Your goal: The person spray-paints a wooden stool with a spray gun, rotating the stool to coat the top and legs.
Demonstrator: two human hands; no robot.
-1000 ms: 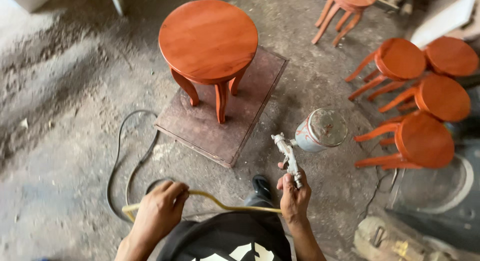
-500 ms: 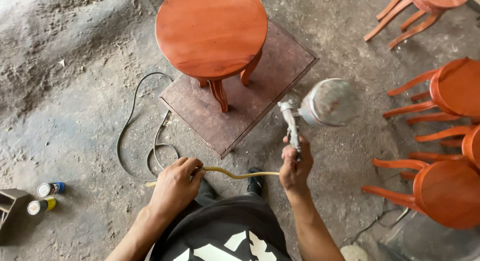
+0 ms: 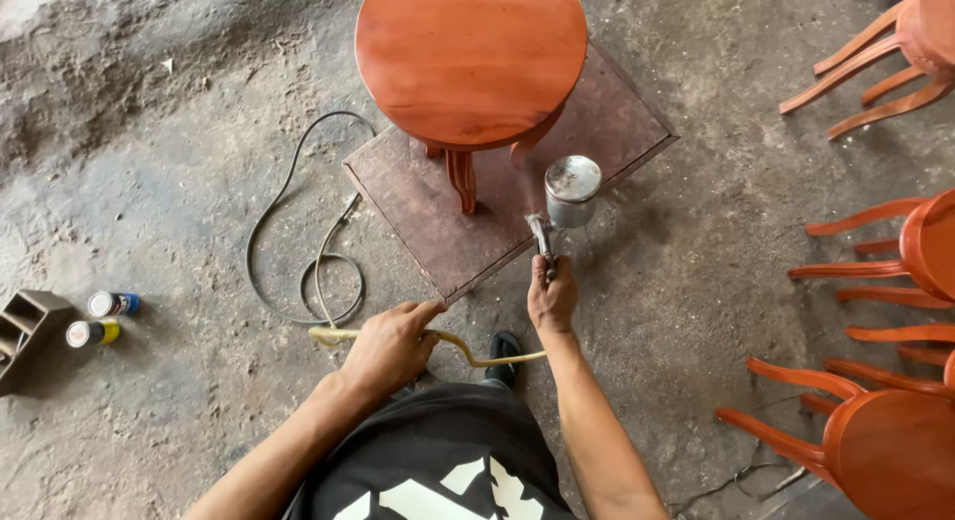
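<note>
The right hand [image 3: 553, 299] has its grip closed around the handle of a metal spray gun with a round silver cup [image 3: 569, 194], the nozzle aimed at the legs of the round orange-red wooden stool [image 3: 471, 62]. The left hand [image 3: 390, 347] is closed on the yellowish air hose [image 3: 468, 353] and holds it off the concrete floor [image 3: 169, 182]. The stool stands on a dark square board [image 3: 607, 132]. Its seat already looks evenly coated and glossy, so by appearance mainly the legs are left. More orange-red stools [image 3: 895, 450] lie on their sides at right, and two small cans [image 3: 104, 318] stand at left.
</note>
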